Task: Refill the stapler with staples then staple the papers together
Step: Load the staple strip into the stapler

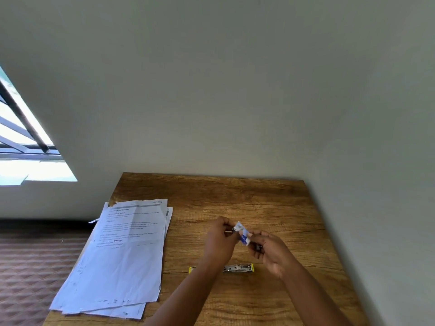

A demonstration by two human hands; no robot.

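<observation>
Both hands meet above the middle of the wooden table, working a small staple box between them. The box is white and blue with tiny print too blurred to read, tilted with one end up toward the left hand, whose fingertips pinch that upper end. The right hand curls its fingers around the lower end. Nearer the person, the stapler lies flat on the table, silver metal with yellow ends, partly hidden behind the left wrist. The papers, a loose stack of creased printed sheets, lie at the table's left edge, overhanging it.
</observation>
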